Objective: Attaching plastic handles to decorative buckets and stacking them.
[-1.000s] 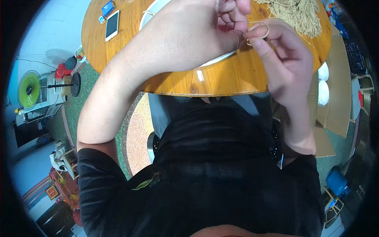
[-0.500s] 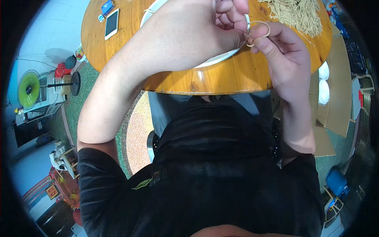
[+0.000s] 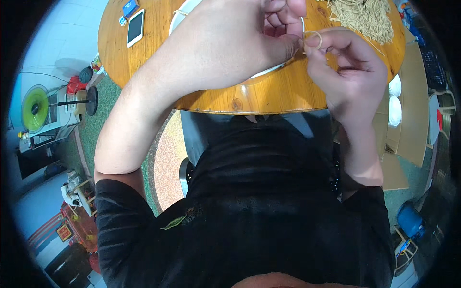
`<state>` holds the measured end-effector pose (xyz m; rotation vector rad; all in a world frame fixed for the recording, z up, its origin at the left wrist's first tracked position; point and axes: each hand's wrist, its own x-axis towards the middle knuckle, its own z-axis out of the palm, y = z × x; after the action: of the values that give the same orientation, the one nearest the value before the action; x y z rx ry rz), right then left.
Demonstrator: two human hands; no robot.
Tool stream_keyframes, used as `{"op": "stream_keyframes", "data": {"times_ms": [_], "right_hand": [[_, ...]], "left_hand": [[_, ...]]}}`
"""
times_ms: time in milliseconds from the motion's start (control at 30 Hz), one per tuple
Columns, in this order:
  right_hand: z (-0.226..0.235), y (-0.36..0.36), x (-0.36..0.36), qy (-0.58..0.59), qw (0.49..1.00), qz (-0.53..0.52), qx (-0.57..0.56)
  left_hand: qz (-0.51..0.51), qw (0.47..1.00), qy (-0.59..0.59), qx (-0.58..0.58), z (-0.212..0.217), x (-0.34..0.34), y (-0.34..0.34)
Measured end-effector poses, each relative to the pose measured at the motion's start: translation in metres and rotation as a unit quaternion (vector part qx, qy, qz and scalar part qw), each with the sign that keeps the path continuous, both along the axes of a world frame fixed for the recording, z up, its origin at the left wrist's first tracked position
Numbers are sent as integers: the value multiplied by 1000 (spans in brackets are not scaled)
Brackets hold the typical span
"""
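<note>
A thin beige cord [image 3: 321,38] forms a small loop between my two hands above the table's near edge. My left hand [image 3: 245,43] pinches it between thumb and fingertips, the other fingers curled. On the other side, my right hand [image 3: 350,69] is closed with thumb and index finger on the cord by the loop. The fingertips of both hands almost touch. Beneath my left hand lies a round white dish [image 3: 270,71], mostly covered by the hand and forearm, so its contents are hidden. A pile of beige cords [image 3: 367,19] rests at the table's far right.
The round wooden table [image 3: 249,98] carries a white phone [image 3: 136,28] and a small blue box [image 3: 130,7] at left. Open cardboard [image 3: 413,110] with white round items [image 3: 394,111] stands at right. A fan [image 3: 36,109] is on the far left.
My right hand has shifted slightly right and turned, its fingers bending more. The cord loop has become smaller. My left hand has hardly moved.
</note>
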<state>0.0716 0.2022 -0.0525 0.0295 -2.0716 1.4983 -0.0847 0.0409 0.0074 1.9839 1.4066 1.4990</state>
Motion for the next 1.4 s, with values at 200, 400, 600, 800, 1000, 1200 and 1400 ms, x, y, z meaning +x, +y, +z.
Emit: {"op": "stream_keyframes", "data": {"times_ms": [200, 400, 600, 800, 1000, 1200, 1400], "right_hand": [[-3, -1, -6, 50, 990, -80, 102], [-19, 8, -23, 291, 892, -153, 311], [-35, 7, -33, 364, 859, -168, 319], [-32, 6, -33, 372, 849, -167, 336], [-30, 5, -28, 348, 855, -166, 347], [-32, 6, -32, 363, 856, -156, 334], [-29, 6, -32, 355, 875, -143, 298]], "left_hand": [[11, 1000, 19, 20, 4, 6, -4], [7, 1000, 18, 7, -8, -3, -3], [28, 999, 39, 11, 2, 4, -7], [22, 998, 49, 36, -4, -6, -1], [22, 999, -8, 24, -3, -6, -3], [4, 1000, 0, 12, -7, -11, -1], [-7, 1000, -25, 8, -3, -11, -2]]}}
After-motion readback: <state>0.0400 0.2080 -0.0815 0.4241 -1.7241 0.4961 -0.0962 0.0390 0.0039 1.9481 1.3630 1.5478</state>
